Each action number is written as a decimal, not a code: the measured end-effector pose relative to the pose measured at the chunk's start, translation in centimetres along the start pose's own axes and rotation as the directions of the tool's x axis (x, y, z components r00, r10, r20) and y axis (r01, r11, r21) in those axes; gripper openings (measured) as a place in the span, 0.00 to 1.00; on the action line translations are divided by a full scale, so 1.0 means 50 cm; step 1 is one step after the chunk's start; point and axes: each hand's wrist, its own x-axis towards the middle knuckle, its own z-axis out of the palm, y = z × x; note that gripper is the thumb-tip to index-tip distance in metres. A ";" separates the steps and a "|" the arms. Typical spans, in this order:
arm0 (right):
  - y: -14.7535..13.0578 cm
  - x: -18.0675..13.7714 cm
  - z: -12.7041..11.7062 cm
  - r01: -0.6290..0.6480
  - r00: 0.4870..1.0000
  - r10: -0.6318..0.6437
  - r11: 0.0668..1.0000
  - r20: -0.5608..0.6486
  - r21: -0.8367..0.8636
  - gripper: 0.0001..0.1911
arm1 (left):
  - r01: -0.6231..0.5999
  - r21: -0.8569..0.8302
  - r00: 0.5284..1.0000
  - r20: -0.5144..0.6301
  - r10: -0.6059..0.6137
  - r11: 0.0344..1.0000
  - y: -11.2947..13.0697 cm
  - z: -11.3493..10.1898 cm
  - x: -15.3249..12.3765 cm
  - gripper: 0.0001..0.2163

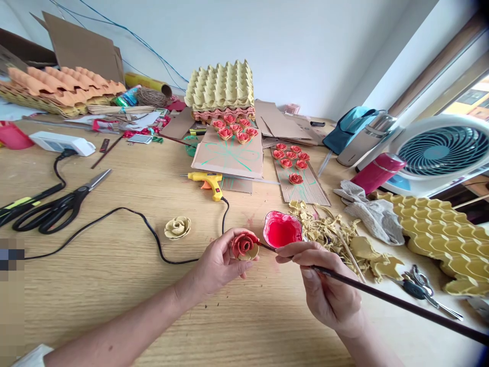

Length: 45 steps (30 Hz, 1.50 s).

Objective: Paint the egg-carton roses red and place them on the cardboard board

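My left hand (221, 262) is closed round a paper rose (243, 245), holding it up above the table. Red paint covers most of the rose, while its lower front petals show bare pale yellow. In my right hand (330, 285) is a long dark paintbrush (367, 288), its tip touching the right side of the rose. Just behind the brush stands a small dish of red paint (282, 230). An unpainted cream rose (178, 228) lies on the table to the left of my left hand.
A yellow glue gun (208, 182) and black scissors (69, 201) lie on the table. Red roses rest on cardboard pieces (229, 155) at the back. Torn carton scraps (340, 237), a yellow egg tray (435, 229), keys (418, 288) and a fan (439, 153) occupy the right.
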 end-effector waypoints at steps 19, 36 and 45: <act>0.002 -0.003 -0.005 -0.006 1.000 0.007 0.999 -0.023 0.035 0.10 | -0.004 0.103 1.000 -0.013 0.005 0.995 0.002 0.006 -0.003 0.23; 0.018 0.000 -0.012 -0.077 0.991 0.087 0.992 -0.104 0.099 0.10 | 0.047 -0.005 0.999 -0.026 -0.047 0.999 0.017 0.001 0.004 0.31; 0.030 0.005 -0.022 -0.195 0.965 0.166 0.971 -0.201 -0.136 0.07 | 0.027 -0.038 0.999 0.019 -0.026 0.999 0.017 0.001 0.002 0.26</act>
